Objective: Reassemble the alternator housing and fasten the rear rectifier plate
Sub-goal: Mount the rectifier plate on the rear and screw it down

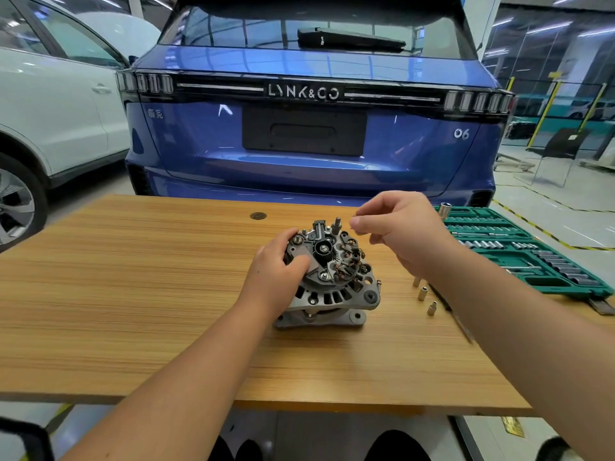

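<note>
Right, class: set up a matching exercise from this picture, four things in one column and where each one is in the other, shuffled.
Things:
1. alternator
2. socket set
3. left hand
4. right hand

Places:
A. right edge of the table
B. raised above the alternator, fingers pinched
C. middle of the table
D. gripping the alternator's left side

Pairs: 1-C, 2-A, 3-D, 4-B

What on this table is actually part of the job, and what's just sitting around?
In use: alternator, gripped by the left hand; right hand pinching something small above it; loose sockets; green socket set.

Just there: blue car, white car, table's round cap.
</note>
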The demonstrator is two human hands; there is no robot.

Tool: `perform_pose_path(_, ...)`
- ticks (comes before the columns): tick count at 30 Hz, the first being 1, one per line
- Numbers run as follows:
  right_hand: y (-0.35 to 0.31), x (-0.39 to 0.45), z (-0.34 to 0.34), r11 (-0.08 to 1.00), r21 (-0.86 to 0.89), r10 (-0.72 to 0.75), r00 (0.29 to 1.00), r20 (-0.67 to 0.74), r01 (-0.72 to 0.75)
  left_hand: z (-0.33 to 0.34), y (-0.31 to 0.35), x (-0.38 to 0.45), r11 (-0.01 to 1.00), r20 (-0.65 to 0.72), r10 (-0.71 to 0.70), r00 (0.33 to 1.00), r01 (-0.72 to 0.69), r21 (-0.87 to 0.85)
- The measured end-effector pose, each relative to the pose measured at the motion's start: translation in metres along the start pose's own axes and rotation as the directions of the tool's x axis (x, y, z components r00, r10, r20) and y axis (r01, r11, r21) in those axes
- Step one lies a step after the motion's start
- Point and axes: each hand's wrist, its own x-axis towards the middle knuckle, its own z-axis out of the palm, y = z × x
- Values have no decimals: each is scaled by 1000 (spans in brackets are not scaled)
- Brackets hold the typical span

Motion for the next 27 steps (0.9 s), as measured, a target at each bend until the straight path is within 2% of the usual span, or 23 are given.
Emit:
perform_pose_path(5, -20, 1, 16, 996, 83, 24, 994, 105, -33, 1, 0, -1, 1000, -17, 17, 1000, -16, 20)
perform_pose_path(7, -26, 6, 18, 999, 40, 18, 993, 114, -23, 1, 2, -1, 1000, -27, 17, 999, -16, 27)
perform_pose_path(10, -34, 16, 23, 962, -263, -35, 989, 143, 72, 0, 2, -1, 999, -40, 25, 999, -24, 32)
perform_pose_path(12, -38, 22, 29, 838, -496, -151, 970, 193, 229, 0, 0, 1, 999, -44, 37, 998, -35, 36)
perform_pose_path(15, -41, 28, 40, 636, -656, -244, 913, 328, 406, 1, -3, 3, 997, -45, 50, 998, -48, 58)
perform_pose_path(17, -41, 31, 45, 574, -697, -198, 898, 393, 431, 1, -5, 4, 997, -48, 54, 997, -51, 58)
perform_pose_path(20, -41, 34, 49, 519, -733, -174, 894, 414, 440, 1, -6, 4, 997, -49, 61, 997, -58, 58)
perform_pose_path(23, -41, 36, 50, 491, -731, -187, 877, 443, 474, 2, -7, 4, 996, -68, 72, 995, -68, 60)
perform_pose_path(27, -39, 37, 49, 505, -712, -183, 867, 464, 488, 2, -7, 4, 995, -71, 76, 995, -71, 65)
